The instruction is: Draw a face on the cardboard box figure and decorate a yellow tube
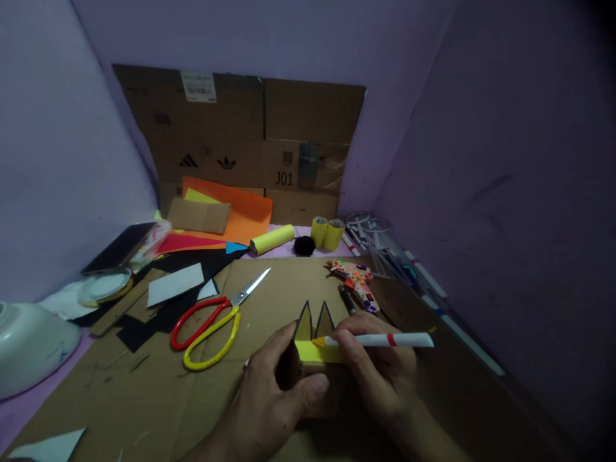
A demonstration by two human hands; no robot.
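Purple walls (481, 160) close in on the workspace, and a large cardboard panel (308, 106) printed with dark logos and "J01" leans against the back one. From the head view, a flat cardboard sheet (158, 410) covers much of the work surface.

Near the front, between the person's two hands, is a small cardboard piece (317, 351) with two pointed, dark-edged ears and a bright yellow band below them. The left hand (276, 391) grips it from its left side, thumb in front and fingers curled around behind, partly hidden. The right hand (385, 359) pinches a white marker (404, 340) with a red ring, fingers drawn narrow around its front end; its yellow tip is at the upper edge of the band, below the ears, though whether it touches cannot be told.

Left of the hands, scissors (240, 298) with one red and one yellow handle lie with the blades pointing away. A white bowl (33, 350) sits at the far left. Beyond the scissors, an orange sheet (250, 205) lies under other scraps. Near the back are a yellow roll (273, 239), a black fuzzy bundle (304, 245) and two upright yellow tubes (333, 236) side by side. A dark pen (345, 298) lies just beyond the right hand, beside a floral-patterned object (356, 274).
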